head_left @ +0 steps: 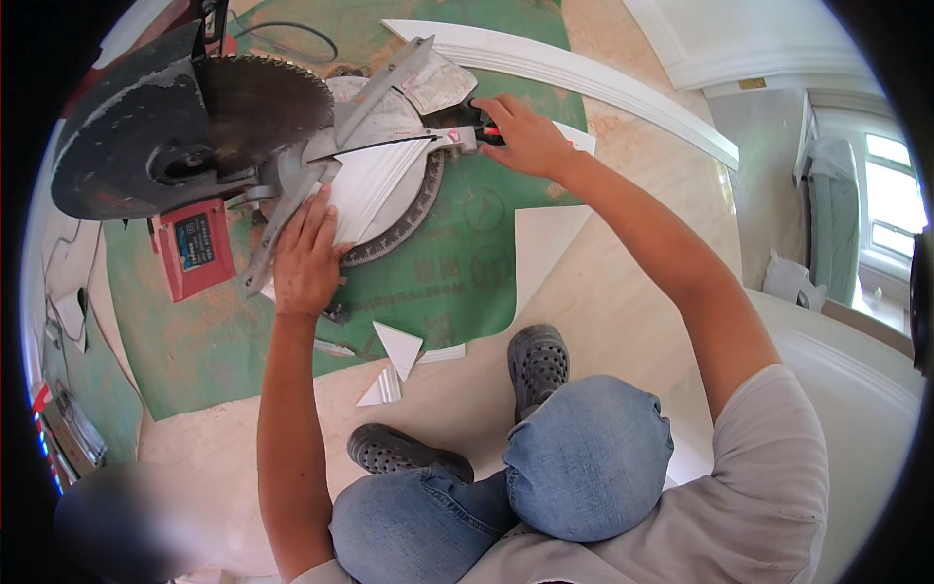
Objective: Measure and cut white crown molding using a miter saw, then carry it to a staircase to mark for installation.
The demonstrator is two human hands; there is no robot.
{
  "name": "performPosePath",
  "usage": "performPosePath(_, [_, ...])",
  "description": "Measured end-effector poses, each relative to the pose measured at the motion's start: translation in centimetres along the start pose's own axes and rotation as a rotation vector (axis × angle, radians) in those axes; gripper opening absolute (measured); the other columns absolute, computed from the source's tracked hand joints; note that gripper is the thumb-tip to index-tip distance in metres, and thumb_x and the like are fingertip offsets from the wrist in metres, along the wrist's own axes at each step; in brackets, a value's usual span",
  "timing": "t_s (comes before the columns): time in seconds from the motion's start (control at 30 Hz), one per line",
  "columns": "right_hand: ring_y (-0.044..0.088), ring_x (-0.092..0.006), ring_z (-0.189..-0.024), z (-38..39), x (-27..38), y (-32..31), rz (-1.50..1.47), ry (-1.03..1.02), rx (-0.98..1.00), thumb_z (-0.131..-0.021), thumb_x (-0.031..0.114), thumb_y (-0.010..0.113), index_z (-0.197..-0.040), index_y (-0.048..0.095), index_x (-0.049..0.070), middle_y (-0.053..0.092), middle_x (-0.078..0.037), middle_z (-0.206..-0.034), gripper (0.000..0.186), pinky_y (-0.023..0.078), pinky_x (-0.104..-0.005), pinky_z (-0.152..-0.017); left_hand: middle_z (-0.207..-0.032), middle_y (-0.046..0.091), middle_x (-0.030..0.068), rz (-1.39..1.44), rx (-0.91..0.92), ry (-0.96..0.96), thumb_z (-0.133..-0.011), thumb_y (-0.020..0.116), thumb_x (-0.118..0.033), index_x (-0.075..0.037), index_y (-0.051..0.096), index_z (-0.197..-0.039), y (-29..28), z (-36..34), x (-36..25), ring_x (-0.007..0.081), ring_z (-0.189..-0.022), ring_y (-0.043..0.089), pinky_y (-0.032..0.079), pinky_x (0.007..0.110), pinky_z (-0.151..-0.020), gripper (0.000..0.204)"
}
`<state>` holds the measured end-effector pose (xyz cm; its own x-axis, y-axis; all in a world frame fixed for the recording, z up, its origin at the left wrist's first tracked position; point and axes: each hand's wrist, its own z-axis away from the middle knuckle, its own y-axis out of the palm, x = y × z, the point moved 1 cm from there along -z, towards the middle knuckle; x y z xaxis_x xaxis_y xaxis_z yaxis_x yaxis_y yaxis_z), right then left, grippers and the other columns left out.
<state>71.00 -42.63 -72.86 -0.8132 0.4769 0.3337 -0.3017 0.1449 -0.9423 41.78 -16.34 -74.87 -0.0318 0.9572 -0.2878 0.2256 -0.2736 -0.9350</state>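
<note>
A miter saw's toothed blade (263, 107) and black guard (107, 146) sit at the upper left, beside its round grey turntable (409, 204). A white grooved trim piece (375, 190) lies on the turntable along the angled metal fence (268, 248). My left hand (306, 253) holds that piece at the fence, fingertips pressing over its end and thumb to the side. My right hand (520, 136) has its fingers curled on the saw's black-and-red adjustment handle (486, 131) at the turntable's right; part of the grip is hidden.
A green floor sheet (467, 273) lies under the saw. A long white molding (642, 97) runs along the back right. Triangular offcuts (397, 343) lie near my shoes and bent knees. A white board (540, 243), cords, tools at the left edge and a window (890, 195) also show.
</note>
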Motion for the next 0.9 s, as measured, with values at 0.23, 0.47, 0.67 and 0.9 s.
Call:
performPosePath(0.23, [0.069, -0.0411, -0.102, -2.0, -0.8, -0.6, -0.067, -0.005, 0.275, -0.094, 0.061, 0.064, -0.145, 0.040, 0.002, 0.071, -0.023, -0.108, 0.082, 0.056, -0.0477, -0.083, -0.158, 0.047, 0.0052, 0.000, -0.005, 0.001, -0.081, 0.077, -0.018, -0.001, 0.063, -0.125, 0.0, -0.1, -0.2, 0.0296, -0.141, 0.047, 0.042, 0.044, -0.112, 0.049])
performPosePath(0.47, [0.070, -0.0415, -0.094, -1.7, 0.6, 0.9, 0.064, 0.086, 0.173, -0.092, 0.068, 0.061, -0.136, 0.041, -0.002, 0.071, -0.023, -0.102, 0.085, 0.056, -0.0506, -0.077, -0.158, 0.047, 0.0056, 0.034, 0.017, -0.009, -0.081, 0.077, -0.016, 0.000, 0.063, -0.124, 0.1, -0.3, 0.0, 0.0300, -0.140, 0.048, 0.042, 0.044, -0.112, 0.048])
performPosePath(0.67, [0.069, -0.0401, -0.098, -1.0, 0.8, 1.5, 0.049, 0.090, 0.103, -0.093, 0.064, 0.062, -0.141, 0.040, 0.000, 0.070, -0.022, -0.107, 0.083, 0.055, -0.0498, -0.079, -0.158, 0.047, 0.0053, 0.004, -0.029, 0.008, -0.080, 0.077, -0.016, -0.001, 0.063, -0.124, 0.3, 0.0, 0.1, 0.0298, -0.140, 0.048, 0.042, 0.044, -0.112, 0.048])
performPosePath(0.9, [0.066, -0.0278, -0.113, 0.4, 0.9, 1.0, -0.399, 0.181, 0.108, -0.098, 0.034, 0.070, -0.151, 0.037, 0.002, 0.070, -0.018, -0.121, 0.070, 0.053, -0.0403, -0.093, -0.158, 0.047, 0.0057, 0.010, 0.021, -0.007, -0.081, 0.077, -0.018, -0.001, 0.062, -0.127, 0.2, 0.6, -0.1, 0.0298, -0.140, 0.047, 0.042, 0.044, -0.113, 0.051])
